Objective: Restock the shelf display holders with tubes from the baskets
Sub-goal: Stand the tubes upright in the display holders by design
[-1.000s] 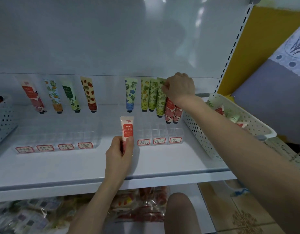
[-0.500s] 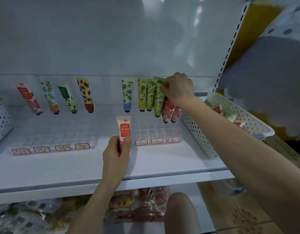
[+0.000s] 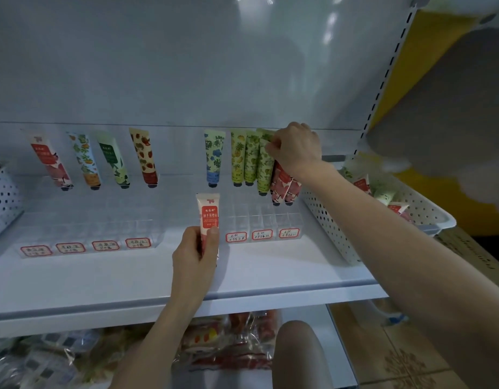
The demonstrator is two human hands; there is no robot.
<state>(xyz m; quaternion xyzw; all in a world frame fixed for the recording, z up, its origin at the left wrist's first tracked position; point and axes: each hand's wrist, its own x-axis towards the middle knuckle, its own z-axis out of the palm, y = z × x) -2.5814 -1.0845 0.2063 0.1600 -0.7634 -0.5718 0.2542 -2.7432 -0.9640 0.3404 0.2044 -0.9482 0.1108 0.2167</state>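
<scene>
One red tube (image 3: 208, 211), gripped in left hand (image 3: 193, 255)

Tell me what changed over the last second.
Nothing visibly changed. The left hand still holds the red-and-white tube upright before the clear holder; the right hand stays curled over the tops of the green tube and red tubes at the back right, its grip hidden.

Single head-worn wide-angle view, close, facing the shelf (image 3: 270, 265) from above
</scene>
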